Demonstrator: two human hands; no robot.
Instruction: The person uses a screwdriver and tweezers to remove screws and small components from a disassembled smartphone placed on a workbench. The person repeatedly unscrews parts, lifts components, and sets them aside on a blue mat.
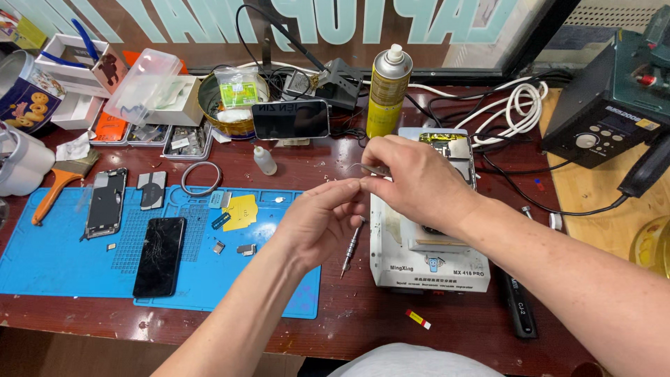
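Both hands meet above the left edge of the white box-shaped heating station (427, 262), which stands on the dark red wooden counter (363, 321) and serves here as the landmark. The right hand (412, 178) hovers over the station's upper left corner, its fingers pressed together on thin silver metal tweezers (366, 168), whose tips point left. The left hand (317, 220) sits just left of the station, thumb and forefinger pinched together at the tweezer tips; whatever small part lies between them is too small to tell. A slim silver screwdriver (351, 249) lies on the counter just beside the station's left wall, below the left hand. A disassembled phone frame (450, 150) rests on the station's top plate, partly hidden by the right hand. Left of the station spreads a blue silicone work mat (63, 262), carrying a black phone with a cracked screen (160, 256), an opened phone body (106, 202), and a yellow sticky note (242, 211). Behind the station stands a yellow spray can with a white cap (388, 91), and left of that can a dark phone (290, 119) leans on its side. To the right of the station, well apart, sits a dark green soldering station unit (604, 112). A small red and yellow piece (418, 319) lies on the counter in front of the station.
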